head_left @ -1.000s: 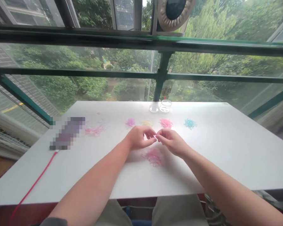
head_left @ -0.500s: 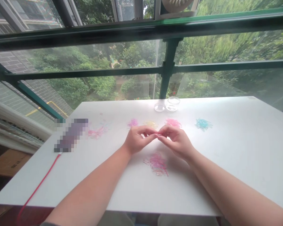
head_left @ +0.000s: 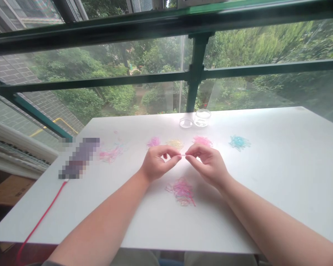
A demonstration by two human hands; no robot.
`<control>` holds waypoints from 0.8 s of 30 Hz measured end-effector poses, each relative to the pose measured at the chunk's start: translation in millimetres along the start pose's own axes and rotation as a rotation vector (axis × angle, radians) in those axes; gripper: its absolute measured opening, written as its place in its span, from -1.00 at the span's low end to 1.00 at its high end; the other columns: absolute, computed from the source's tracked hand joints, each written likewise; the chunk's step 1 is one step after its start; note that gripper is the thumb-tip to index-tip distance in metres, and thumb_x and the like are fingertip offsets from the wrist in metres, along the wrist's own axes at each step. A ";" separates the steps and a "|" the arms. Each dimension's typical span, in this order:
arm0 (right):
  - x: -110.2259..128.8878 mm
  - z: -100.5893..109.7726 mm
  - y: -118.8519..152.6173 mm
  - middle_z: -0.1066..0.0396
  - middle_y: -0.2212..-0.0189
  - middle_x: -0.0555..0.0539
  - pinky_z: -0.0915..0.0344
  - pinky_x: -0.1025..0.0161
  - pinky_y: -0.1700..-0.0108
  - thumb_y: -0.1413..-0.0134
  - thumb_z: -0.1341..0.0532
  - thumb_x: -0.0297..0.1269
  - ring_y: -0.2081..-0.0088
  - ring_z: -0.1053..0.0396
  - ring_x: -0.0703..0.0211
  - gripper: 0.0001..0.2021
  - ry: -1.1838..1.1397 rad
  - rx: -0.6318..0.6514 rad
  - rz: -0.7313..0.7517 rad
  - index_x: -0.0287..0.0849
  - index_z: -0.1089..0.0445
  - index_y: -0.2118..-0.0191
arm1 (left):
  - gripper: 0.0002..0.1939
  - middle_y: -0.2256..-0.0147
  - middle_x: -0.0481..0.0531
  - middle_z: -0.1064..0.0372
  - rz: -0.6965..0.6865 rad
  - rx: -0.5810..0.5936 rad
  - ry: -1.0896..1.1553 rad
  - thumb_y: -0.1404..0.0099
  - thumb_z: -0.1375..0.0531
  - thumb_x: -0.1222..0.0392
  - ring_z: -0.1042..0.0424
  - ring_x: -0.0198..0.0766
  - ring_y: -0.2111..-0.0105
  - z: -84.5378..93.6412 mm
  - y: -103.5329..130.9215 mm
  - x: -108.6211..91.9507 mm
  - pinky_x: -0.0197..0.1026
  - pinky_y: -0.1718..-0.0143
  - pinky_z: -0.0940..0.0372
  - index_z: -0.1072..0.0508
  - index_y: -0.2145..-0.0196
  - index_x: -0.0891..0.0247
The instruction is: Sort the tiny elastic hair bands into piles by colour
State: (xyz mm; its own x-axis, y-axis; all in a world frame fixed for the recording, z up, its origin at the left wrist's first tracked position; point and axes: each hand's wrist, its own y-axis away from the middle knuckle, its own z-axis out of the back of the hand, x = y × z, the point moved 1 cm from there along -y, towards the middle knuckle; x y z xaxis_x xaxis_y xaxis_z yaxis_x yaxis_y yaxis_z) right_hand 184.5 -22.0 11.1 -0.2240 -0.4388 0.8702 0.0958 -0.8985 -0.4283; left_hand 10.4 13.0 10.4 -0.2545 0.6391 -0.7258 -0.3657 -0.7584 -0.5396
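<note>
A short, thin pinkish band point(head_left: 183, 155) is stretched between my two hands above the middle of the white table. My left hand point(head_left: 161, 162) pinches its left end, and my right hand point(head_left: 207, 162) pinches its right end. Below them lies a mixed pile of pink and purple bands point(head_left: 182, 191). Just beyond my fingers are a purple pile point(head_left: 154, 142), a yellow pile point(head_left: 174, 143) and a pink pile point(head_left: 202, 140), the last partly covered by my right hand. A teal pile point(head_left: 239, 142) sits farther right.
A clear round container point(head_left: 202, 118) and a clear round lid point(head_left: 186, 123) stand at the white table's point(head_left: 288, 177) far edge. On the left are loose pink bands point(head_left: 110, 154) and a pixelated object point(head_left: 80, 159) with a red cable point(head_left: 46, 212). Railing and window lie beyond.
My hands have moved slightly apart, and the band now shows as a straight line between the fingertips. The whole view has shifted a little.
</note>
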 end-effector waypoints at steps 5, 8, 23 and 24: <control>1.0 -0.8 -0.2 -0.34 0.50 -0.02 -0.23 0.25 0.35 0.00 -0.19 -0.42 0.43 -0.28 0.23 -0.95 0.026 -0.002 -0.008 -0.19 -0.37 0.44 | -0.95 0.50 -0.05 -0.45 -0.014 0.044 -0.042 -0.13 -0.21 0.29 -0.35 -0.40 0.49 0.9 0.0 -0.6 -0.31 0.46 -0.21 -0.47 0.47 0.27; 0.6 -0.7 -0.4 -0.34 0.51 -0.02 -0.22 0.25 0.35 0.01 -0.19 -0.42 0.43 -0.28 0.23 -0.94 0.034 -0.006 -0.018 -0.19 -0.37 0.46 | -0.95 0.50 -0.06 -0.43 -0.025 0.059 -0.045 -0.13 -0.20 0.30 -0.34 -0.40 0.49 0.6 -0.2 -0.8 -0.31 0.44 -0.20 -0.45 0.47 0.27; -6.5 -1.2 -0.4 -0.36 0.50 -0.02 -0.23 0.25 0.34 0.01 -0.21 -0.40 0.43 -0.29 0.24 -0.95 -0.008 -0.051 -0.056 -0.19 -0.38 0.45 | -0.96 0.51 -0.05 -0.41 -0.043 0.053 -0.041 -0.13 -0.19 0.29 -0.32 -0.39 0.49 3.7 -1.4 2.4 -0.29 0.43 -0.20 -0.43 0.47 0.27; -5.4 -2.0 0.0 -0.36 0.50 -0.02 -0.23 0.25 0.34 0.01 -0.21 -0.40 0.43 -0.29 0.24 -0.95 -0.001 -0.040 -0.056 -0.19 -0.38 0.45 | -0.95 0.50 -0.05 -0.41 -0.044 0.072 -0.039 -0.14 -0.19 0.29 -0.33 -0.39 0.49 3.2 -1.3 2.2 -0.29 0.43 -0.20 -0.43 0.47 0.27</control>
State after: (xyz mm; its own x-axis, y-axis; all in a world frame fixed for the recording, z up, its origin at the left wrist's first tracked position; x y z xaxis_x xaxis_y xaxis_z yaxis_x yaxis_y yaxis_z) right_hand 183.7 -19.7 6.0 -0.2269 -0.3878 0.8934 0.0441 -0.9205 -0.3883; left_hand 7.4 15.8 10.9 -0.2707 0.6771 -0.6842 -0.4406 -0.7191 -0.5374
